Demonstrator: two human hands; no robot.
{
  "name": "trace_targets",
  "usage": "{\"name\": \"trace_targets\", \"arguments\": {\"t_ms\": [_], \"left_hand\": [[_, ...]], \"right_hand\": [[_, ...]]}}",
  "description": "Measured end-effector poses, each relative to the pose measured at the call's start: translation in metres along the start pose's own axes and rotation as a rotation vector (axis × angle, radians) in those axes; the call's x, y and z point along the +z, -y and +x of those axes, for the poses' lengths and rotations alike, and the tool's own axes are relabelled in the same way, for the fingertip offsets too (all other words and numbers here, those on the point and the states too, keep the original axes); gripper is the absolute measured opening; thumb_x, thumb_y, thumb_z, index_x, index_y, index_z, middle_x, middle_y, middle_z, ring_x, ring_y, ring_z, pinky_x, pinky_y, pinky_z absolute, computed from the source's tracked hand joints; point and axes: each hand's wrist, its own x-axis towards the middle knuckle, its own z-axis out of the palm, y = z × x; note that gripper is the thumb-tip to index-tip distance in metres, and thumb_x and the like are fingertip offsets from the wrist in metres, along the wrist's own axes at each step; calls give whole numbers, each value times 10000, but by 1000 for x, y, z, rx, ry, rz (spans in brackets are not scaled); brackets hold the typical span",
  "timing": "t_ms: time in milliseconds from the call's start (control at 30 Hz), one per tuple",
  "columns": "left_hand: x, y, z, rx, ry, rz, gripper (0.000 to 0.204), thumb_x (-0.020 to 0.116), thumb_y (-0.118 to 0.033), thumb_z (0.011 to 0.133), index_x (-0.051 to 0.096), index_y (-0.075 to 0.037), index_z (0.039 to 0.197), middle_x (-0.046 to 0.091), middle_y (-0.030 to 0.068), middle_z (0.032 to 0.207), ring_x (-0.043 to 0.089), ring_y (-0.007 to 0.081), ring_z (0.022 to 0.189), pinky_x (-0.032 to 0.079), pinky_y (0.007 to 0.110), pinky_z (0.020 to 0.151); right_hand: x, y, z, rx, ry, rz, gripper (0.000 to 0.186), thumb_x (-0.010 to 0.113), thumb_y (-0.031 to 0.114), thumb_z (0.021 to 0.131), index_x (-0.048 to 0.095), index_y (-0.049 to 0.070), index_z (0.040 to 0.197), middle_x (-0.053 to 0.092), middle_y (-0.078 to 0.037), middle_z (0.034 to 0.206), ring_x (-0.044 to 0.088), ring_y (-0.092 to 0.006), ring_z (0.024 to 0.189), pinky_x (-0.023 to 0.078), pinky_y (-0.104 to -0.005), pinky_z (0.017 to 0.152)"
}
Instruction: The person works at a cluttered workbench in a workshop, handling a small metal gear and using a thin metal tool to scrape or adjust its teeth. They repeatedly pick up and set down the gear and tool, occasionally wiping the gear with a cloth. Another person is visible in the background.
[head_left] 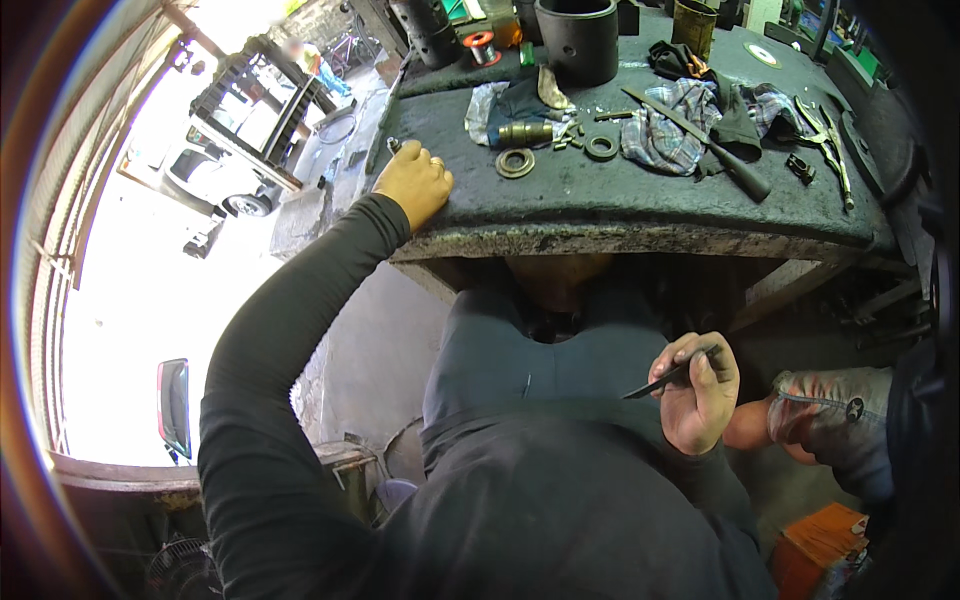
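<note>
My left hand [415, 185] rests closed on the front left corner of the dark workbench [460, 215]. A small shiny metal piece [393, 146] sticks out past its fingers; the rest of that piece is hidden. In front of my body, below the bench edge, my right hand [700, 395] grips a thin black pointed tool [655, 386] between thumb and fingers. Its tip points left, and its exact kind is not clear. Nearest to my left hand on the bench lie a metal ring [515, 163], a brass-coloured cylindrical fitting [525, 134] and a smaller dark ring [601, 148].
On the bench, a half-round file [700, 135] with a dark handle lies across a checked cloth [665, 130]. Locking pliers [830, 145] lie at the right. A black cylinder [578, 40] and a wire spool [482, 48] stand behind. Another person's leg [830, 420] is close at my right.
</note>
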Motion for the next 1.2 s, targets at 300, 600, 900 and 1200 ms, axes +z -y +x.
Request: {"name": "trace_targets", "arguments": {"t_ms": [300,600,900,1200], "left_hand": [[-28,57,9,-382,68,-34,185,633,-156,897,707,-172,1066,698,88,1074,698,253,984,478,462,852],[-7,12,37,-466,-158,-1087,565,731,-350,850,583,-101,1334,624,187,1267,581,361,1234,447,510,1028],[-57,-24,69,-222,18,-677,397,738,-374,871,716,-173,1213,616,115,1222,552,325,1199,425,499,978],[-43,-32,50,-285,-70,-654,274,710,-305,898,694,-132,1110,644,55,1098,589,260,1102,395,473,887]], "right_hand": [[-4,-3,5,53,-2,9,202,564,173,1042,592,-10,960,660,-129,866,660,-166,746,527,-254,552],[-5,-10,8,113,-43,23,179,588,151,1018,606,-13,949,667,-120,877,669,-173,747,523,-256,546],[-5,-14,10,142,-54,35,177,598,149,1019,615,-19,965,679,-131,881,670,-162,739,532,-259,579],[-2,-16,16,187,-56,0,181,577,162,1030,617,-6,975,689,-145,863,646,-149,697,524,-254,574]]}}
